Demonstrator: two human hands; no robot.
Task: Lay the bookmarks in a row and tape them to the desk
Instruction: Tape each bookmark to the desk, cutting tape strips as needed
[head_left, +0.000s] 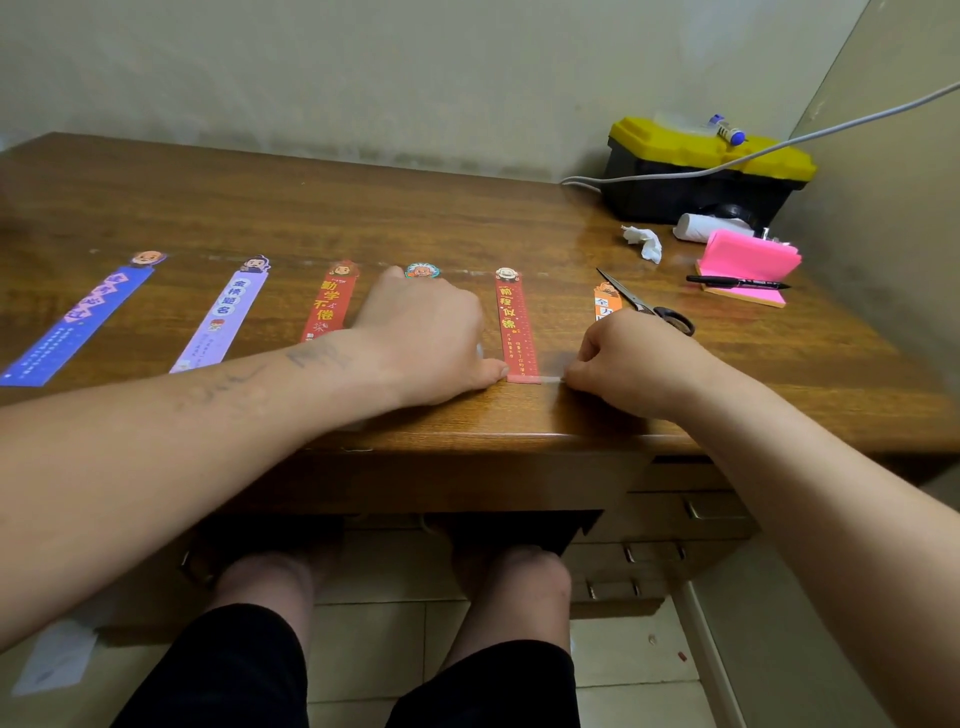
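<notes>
Nearby, scissors (655, 310) lie beside orange bookmark (605, 305).

Single head-worn wide-angle view, looking forward and down, close over the desk (467, 228) edge, knees below

Bookmark inscriptions. Lilac bookmark (221, 317): 金榜题名. Left red bookmark (324, 306): 勤学不倦. Right red bookmark (514, 322): 前程似锦. Orange bookmark (605, 304): 全力, remainder hidden.
</notes>
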